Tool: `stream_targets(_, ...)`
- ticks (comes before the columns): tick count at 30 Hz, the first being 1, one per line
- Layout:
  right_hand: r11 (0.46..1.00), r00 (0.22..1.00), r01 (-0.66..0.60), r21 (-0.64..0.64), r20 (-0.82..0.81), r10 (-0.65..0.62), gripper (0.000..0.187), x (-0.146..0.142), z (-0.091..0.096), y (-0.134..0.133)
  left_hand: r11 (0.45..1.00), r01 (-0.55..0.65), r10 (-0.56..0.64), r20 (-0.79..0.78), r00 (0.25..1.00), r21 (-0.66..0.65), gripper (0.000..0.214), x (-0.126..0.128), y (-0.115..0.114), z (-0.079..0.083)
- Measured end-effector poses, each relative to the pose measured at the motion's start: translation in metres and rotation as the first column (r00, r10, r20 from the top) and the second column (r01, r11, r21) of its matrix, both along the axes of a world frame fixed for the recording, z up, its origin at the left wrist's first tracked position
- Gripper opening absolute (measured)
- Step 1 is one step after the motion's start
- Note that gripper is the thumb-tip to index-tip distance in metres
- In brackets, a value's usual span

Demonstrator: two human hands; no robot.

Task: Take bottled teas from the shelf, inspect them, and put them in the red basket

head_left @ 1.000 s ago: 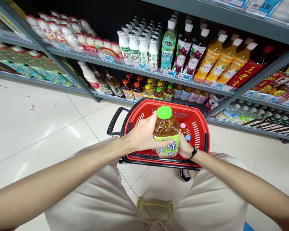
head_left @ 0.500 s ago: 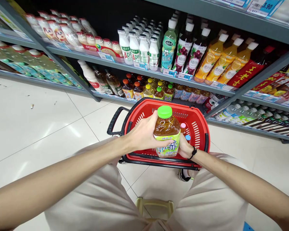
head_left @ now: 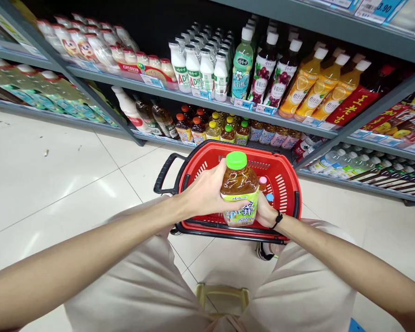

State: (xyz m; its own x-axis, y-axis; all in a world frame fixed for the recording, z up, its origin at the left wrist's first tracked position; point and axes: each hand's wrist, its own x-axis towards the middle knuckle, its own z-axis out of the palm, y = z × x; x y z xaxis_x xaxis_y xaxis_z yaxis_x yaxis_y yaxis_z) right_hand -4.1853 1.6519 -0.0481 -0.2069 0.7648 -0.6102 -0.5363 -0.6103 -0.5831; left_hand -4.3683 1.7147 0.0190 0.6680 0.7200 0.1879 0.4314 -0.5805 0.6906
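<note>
A bottle of brown tea (head_left: 240,189) with a bright green cap and a yellow-green label is held upright over the near side of a red shopping basket (head_left: 289,170). My left hand (head_left: 207,189) is closed around its left side, thumb across the label. My right hand (head_left: 265,213), with a black band at the wrist, grips the bottle's right side; its fingers are mostly hidden behind the bottle. Inside the basket, a pink-capped bottle (head_left: 263,181) and a blue-capped bottle (head_left: 269,198) show in part.
Ahead, a grey shelf (head_left: 207,99) carries white milk-drink bottles (head_left: 193,64), grape juice bottles (head_left: 264,69) and orange juice bottles (head_left: 297,85). Small tea bottles (head_left: 212,131) stand on the bottom shelf. The basket's black handle (head_left: 162,173) sticks out left. A pale stool (head_left: 223,291) shows between my legs.
</note>
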Motion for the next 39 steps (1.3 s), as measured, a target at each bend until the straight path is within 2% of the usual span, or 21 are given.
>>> stream_targets(6, 0.999, 1.0, 0.014, -0.047, 0.021, -0.013, 0.053, -0.001, 0.001, -0.001, 1.0, 0.009, -0.009, 0.017, 1.0, -0.006, 0.08, 0.001, 0.0, 0.0)
stream_targets(15, 1.0, 0.999, -0.008, 0.009, 0.031, 0.008, 0.053, 0.001, -0.003, -0.001, 1.0, -0.002, 0.002, 0.02, 1.0, -0.003, 0.081, 0.0, 0.0, -0.001)
stream_targets(21, 1.0, 0.999, -0.009, -0.012, 0.033, 0.009, 0.056, 0.001, -0.005, -0.001, 1.0, 0.0, 0.0, 0.034, 0.999, -0.003, 0.081, 0.0, 0.001, -0.001)
stream_targets(26, 1.0, 1.0, -0.011, 0.003, 0.012, 0.011, 0.057, 0.0, 0.0, -0.001, 1.0, 0.0, 0.001, 0.027, 1.0, -0.026, 0.08, 0.001, -0.001, 0.0)
stream_targets(30, 0.999, 1.0, -0.008, -0.044, 0.024, 0.009, 0.056, -0.001, 0.006, -0.001, 0.993, -0.06, 0.066, 0.054, 0.996, -0.106, 0.084, 0.003, -0.001, 0.003)
stream_targets(33, 0.996, 0.997, 0.01, -0.087, 0.071, -0.004, 0.054, 0.0, 0.009, 0.003, 0.973, -0.109, 0.128, 0.087, 0.988, -0.202, 0.087, 0.004, 0.01, 0.001)
stream_targets(36, 0.995, 0.987, -0.004, -0.101, 0.158, 0.02, 0.056, 0.003, 0.014, 0.007, 0.931, -0.184, 0.239, 0.144, 0.96, -0.315, 0.085, 0.003, 0.029, -0.009)
stream_targets(39, 0.994, 0.967, -0.104, -0.044, 0.23, 0.111, 0.059, 0.006, 0.023, 0.01, 0.867, -0.213, 0.335, 0.21, 0.918, -0.451, 0.078, 0.001, 0.047, -0.02)
